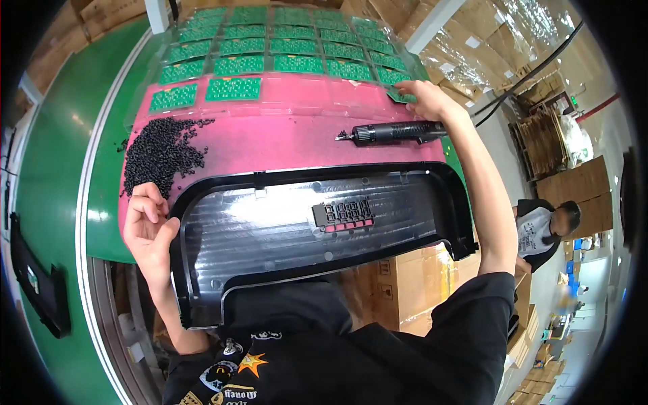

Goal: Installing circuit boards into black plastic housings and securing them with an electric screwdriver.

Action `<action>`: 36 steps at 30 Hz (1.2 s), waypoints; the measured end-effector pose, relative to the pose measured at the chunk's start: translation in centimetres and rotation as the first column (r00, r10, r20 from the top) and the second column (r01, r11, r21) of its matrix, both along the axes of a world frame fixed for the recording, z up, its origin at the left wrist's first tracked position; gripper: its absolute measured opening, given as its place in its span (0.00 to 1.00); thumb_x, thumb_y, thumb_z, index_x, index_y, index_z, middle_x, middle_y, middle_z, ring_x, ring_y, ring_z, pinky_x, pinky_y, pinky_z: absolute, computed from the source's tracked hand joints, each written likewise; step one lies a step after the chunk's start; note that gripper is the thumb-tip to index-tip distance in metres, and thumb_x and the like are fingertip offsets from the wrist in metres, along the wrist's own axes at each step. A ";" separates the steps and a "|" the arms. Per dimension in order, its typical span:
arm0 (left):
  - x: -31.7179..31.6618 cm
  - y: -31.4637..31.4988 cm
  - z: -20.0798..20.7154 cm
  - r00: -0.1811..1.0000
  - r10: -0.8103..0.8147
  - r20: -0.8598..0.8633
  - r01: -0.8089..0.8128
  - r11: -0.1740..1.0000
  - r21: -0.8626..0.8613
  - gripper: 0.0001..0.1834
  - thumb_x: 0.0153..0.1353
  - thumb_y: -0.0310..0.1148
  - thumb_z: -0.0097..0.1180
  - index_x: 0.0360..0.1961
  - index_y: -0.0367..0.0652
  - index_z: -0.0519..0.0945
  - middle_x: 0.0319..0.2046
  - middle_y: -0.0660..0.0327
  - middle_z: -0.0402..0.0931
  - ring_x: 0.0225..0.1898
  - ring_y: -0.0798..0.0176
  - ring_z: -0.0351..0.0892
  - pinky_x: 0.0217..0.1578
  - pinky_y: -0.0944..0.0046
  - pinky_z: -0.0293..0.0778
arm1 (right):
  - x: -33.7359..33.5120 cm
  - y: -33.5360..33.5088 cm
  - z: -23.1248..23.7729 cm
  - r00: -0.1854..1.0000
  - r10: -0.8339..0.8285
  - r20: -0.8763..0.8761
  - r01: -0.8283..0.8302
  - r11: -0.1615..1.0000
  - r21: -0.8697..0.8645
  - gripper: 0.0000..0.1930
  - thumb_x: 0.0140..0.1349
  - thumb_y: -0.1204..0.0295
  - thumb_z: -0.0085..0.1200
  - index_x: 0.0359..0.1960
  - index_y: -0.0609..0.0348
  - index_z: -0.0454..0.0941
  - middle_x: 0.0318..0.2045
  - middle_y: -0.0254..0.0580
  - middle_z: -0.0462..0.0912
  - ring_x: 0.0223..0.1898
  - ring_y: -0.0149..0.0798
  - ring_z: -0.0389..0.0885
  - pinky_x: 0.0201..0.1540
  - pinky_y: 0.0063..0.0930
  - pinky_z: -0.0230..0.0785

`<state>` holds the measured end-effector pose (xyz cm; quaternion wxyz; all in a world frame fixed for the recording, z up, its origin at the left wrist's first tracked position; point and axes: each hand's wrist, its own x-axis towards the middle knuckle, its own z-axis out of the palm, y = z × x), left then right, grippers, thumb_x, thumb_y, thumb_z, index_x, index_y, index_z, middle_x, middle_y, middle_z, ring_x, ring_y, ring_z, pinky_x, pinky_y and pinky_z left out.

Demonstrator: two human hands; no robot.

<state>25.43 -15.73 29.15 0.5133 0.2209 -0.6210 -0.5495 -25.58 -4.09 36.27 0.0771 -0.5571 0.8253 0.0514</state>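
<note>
A large black plastic housing [283,233] lies open side up in front of me, with a row of digit-shaped cutouts [347,214] near its middle. My right hand [430,101] reaches to the far right and pinches a green circuit board [401,97] by its edge. At the housing's left rim is my left hand [150,226], its fingers curled and its thumb next to the rim. Whatever the left fingers may hold is hidden. Just beyond that hand spreads a heap of small black screws [158,152].
Rows of green circuit boards [234,88] sit in clear trays on the pink mat [270,138]. A black electric screwdriver [395,133] lies beyond the housing. Another black housing [40,283] is at far left. Cardboard boxes [422,280] stand below; a person [543,229] is at right.
</note>
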 end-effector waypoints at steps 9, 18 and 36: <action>-0.1 -0.1 -0.4 1.000 0.019 0.001 -0.019 0.999 -0.035 0.17 0.42 0.12 0.52 0.28 0.45 0.63 0.40 0.61 0.62 0.37 0.69 0.60 0.42 0.71 0.60 | 0.4 0.2 0.3 0.997 0.055 -0.047 -0.063 0.978 -0.199 0.36 0.53 0.77 0.60 0.65 0.50 0.60 0.53 0.51 0.75 0.58 0.51 0.72 0.60 0.39 0.66; -2.9 -0.4 7.2 0.877 -0.085 0.473 0.295 0.872 -0.390 0.12 0.48 0.18 0.59 0.36 0.35 0.76 0.40 0.56 0.74 0.46 0.60 0.73 0.49 0.65 0.66 | 20.1 2.3 7.1 0.429 0.421 0.799 0.343 0.742 -0.576 0.43 0.57 0.81 0.59 0.69 0.60 0.43 0.57 0.55 0.67 0.58 0.43 0.70 0.63 0.40 0.62; -13.3 3.3 7.7 0.549 -0.335 0.765 0.745 0.612 -0.266 0.28 0.43 0.30 0.69 0.48 0.35 0.77 0.37 0.57 0.77 0.32 0.63 0.77 0.26 0.68 0.75 | 19.9 12.2 -1.2 0.706 0.271 0.654 0.230 0.786 -0.574 0.27 0.51 0.73 0.65 0.55 0.61 0.71 0.50 0.45 0.77 0.51 0.43 0.76 0.55 0.33 0.65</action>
